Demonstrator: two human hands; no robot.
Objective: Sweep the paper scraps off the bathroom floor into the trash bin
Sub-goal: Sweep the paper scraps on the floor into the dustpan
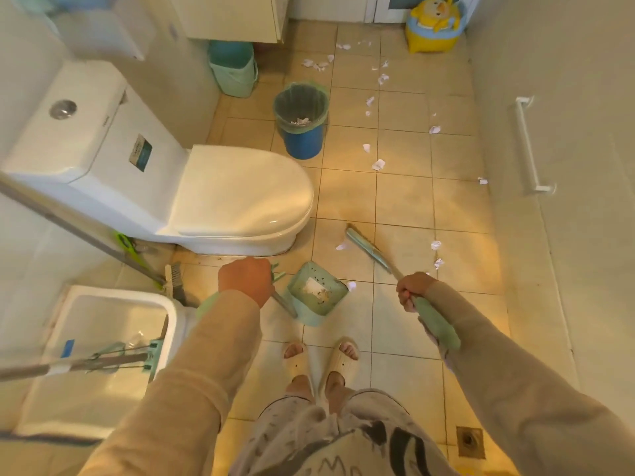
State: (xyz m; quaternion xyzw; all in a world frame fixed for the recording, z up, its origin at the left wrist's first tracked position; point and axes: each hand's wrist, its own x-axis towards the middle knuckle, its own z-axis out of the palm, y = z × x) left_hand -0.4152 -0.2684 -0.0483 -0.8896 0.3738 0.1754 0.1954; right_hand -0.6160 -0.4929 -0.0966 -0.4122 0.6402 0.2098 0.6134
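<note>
White crumpled paper scraps (pixel 378 164) strewn over tiles, left hand (pixel 246 280) gripping dustpan (pixel 316 293), right hand (pixel 411 291) gripping broom (pixel 367 248)

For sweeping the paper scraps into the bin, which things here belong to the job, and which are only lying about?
Belong to the job:
- broom, in the right hand
- dustpan, held by the left hand
- paper scraps on the floor
- trash bin

Only lying about:
- toilet
- yellow potty
- green bucket
- floor brush
- mop sink
</note>
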